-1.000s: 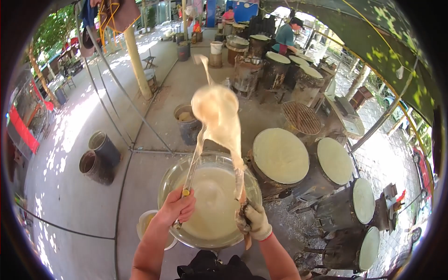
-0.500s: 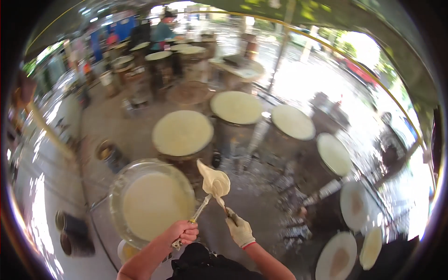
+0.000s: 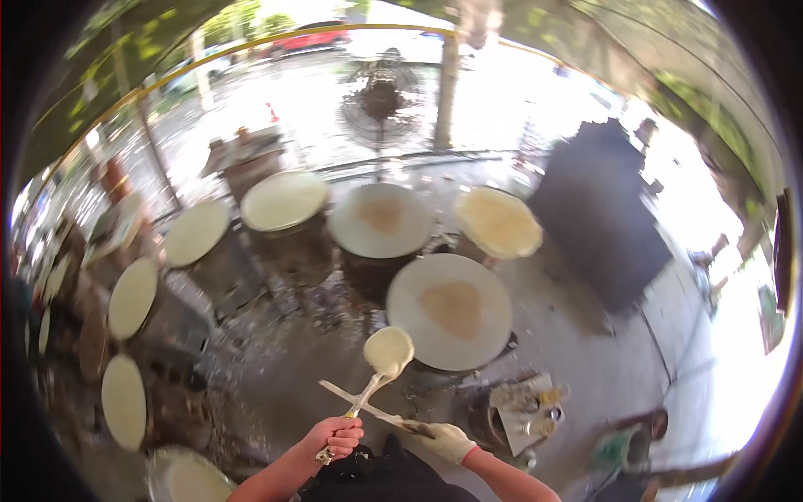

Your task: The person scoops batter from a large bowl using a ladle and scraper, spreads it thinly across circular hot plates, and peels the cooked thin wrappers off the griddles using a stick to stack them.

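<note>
Hands apart. Bare left hand (image 3: pixel 337 437) grips ladle (image 3: pixel 388 350), long axis forward-right; nearest griddle (image 3: pixel 493 293) lies just beyond its bowl. Gloved right hand (image 3: pixel 449 442), closer to griddle, grips stick (image 3: pixel 382 413) crossing ladle handle.

The batter (image 3: pixel 388 348) looks smooth, the glove (image 3: pixel 450 444) matt cloth.

- Open passage: air above the dark grey floor (image 3: pixel 284 368), left of the batter-coated, long-handled ladle (image 3: pixel 389 350).
- Obstruction: pale, flat stick (image 3: pixel 381 413) crosses ladle handle.
- Obstruction: round grey griddle (image 3: pixel 410 305), ahead-right.
</note>
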Tool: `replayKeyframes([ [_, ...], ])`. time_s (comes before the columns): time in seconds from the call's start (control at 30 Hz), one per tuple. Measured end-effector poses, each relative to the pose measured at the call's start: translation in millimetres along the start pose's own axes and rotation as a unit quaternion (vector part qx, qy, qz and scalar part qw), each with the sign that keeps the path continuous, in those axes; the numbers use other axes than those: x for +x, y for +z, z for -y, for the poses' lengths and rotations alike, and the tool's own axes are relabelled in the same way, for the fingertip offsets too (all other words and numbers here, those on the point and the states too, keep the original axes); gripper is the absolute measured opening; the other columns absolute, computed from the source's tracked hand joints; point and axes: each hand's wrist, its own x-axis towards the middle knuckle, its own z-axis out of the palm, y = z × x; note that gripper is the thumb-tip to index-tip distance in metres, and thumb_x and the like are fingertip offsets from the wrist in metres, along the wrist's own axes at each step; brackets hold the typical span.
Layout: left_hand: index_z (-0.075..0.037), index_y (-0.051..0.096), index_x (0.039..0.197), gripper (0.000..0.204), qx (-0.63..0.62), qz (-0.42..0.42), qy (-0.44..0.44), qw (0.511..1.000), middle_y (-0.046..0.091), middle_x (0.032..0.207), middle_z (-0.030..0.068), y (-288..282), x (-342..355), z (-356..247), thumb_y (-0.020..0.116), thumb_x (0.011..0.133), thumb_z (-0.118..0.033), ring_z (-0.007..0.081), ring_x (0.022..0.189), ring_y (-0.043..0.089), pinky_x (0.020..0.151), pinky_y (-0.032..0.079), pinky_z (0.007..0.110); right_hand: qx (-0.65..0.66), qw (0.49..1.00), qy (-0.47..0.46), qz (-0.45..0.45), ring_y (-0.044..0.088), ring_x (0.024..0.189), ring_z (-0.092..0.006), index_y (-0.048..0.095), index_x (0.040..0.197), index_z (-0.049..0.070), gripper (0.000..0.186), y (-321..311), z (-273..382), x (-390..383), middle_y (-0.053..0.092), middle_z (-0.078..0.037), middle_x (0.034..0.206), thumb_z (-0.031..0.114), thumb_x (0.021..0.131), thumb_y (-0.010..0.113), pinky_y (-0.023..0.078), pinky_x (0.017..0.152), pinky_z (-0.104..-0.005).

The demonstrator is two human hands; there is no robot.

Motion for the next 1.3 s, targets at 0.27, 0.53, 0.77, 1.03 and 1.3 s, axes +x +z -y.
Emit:
replayKeyframes([
  [0.27,-0.009,0.041,0.086,0.013,0.505,-0.024,-0.014,0.863,0.038,0.059,-0.0027,100.3,169.8,-33.4,0.051,0.095,-0.010,0.0052,0.041,0.036,0.035,0.032,0.022,0.381,0.809,0.132,-0.428,0.062,0.074,-0.0132,0.056,0.131,0.014,0.040,-37.2,-67.5,32.1,0.067,-0.004,0.087,0.020,0.091,0.057,0.049,0.069,-0.0258],
  [0.53,-0.007,0.041,0.089,0.014,0.650,-0.048,-0.017,0.758,0.042,0.062,-0.0008,30.0,324.2,-90.7,0.053,0.092,-0.013,0.0077,0.042,0.042,0.036,0.037,0.026,0.662,0.456,0.178,-0.568,0.037,0.043,-0.0054,0.054,0.132,0.020,0.038,-40.0,-98.3,98.5,0.048,0.004,0.064,0.024,0.094,0.052,0.030,0.039,-0.0211],
  [0.77,-0.002,0.044,0.095,0.024,0.879,-0.026,0.157,0.450,0.060,0.076,0.0231,-42.6,392.9,-178.9,0.058,0.084,-0.017,0.0432,0.065,0.059,0.061,0.047,0.050,0.280,0.615,0.462,-0.574,0.066,0.100,-0.0201,0.057,0.129,0.015,0.039,13.4,-98.5,148.9,0.067,-0.011,0.113,0.023,0.091,0.058,0.048,0.087,-0.0307],
  [1.03,0.000,0.043,0.103,0.021,0.966,-0.063,0.123,0.218,0.064,0.084,0.0245,-1.7,411.2,-258.2,0.048,0.086,-0.012,0.0445,0.077,0.062,0.068,0.047,0.053,0.486,0.541,0.287,-0.624,0.058,0.076,-0.0092,0.061,0.125,0.011,0.034,-45.3,-101.2,205.9,0.067,-0.004,0.088,0.017,0.092,0.058,0.048,0.069,-0.0218],
  [1.3,-0.001,0.047,0.113,0.025,0.968,-0.062,0.102,0.220,0.064,0.090,0.0253,18.1,385.9,-298.5,0.042,0.089,-0.007,0.0428,0.085,0.062,0.075,0.049,0.050,0.627,0.483,0.301,-0.532,0.044,0.053,-0.0049,0.064,0.121,0.011,0.034,-79.9,-60.7,229.6,0.053,0.005,0.065,0.023,0.089,0.060,0.037,0.048,-0.0229],
])
